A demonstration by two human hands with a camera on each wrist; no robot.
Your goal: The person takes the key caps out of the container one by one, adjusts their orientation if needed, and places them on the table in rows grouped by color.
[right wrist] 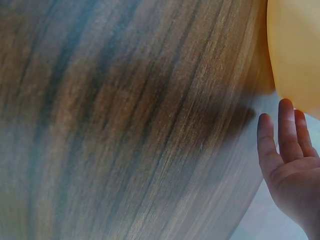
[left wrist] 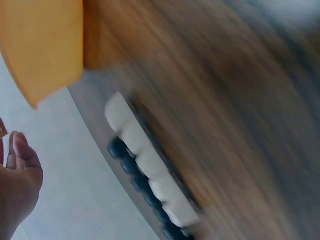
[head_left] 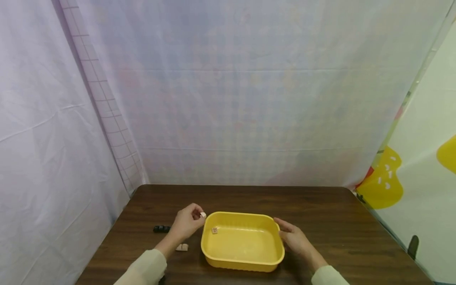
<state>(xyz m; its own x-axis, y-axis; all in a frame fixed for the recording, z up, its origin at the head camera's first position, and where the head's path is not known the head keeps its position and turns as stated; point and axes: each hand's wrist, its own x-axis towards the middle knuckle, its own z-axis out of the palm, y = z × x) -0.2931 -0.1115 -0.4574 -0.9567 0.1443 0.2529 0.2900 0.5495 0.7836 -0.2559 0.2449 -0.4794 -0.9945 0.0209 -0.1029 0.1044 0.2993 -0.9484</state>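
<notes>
My left hand (head_left: 186,222) pinches a small pale block (head_left: 203,215) between thumb and fingertips, just beside the left rim of a yellow plastic basin (head_left: 246,263). Another small block (head_left: 214,230), with a dark mark on its top face, lies inside the basin near its left wall. On the basin's opposite side, my right hand (head_left: 295,238) rests its fingers along the right rim. In the right wrist view those fingers (right wrist: 287,132) look nearly straight, with the tips at the basin's wall.
Left of the basin, a row of several whitish blocks (left wrist: 152,165) lies on the dark wooden table (head_left: 320,206), partly behind my left arm in the head view. A row of black rounded pieces (head_left: 162,229) runs near it. White curtains (head_left: 242,99) hang behind the table.
</notes>
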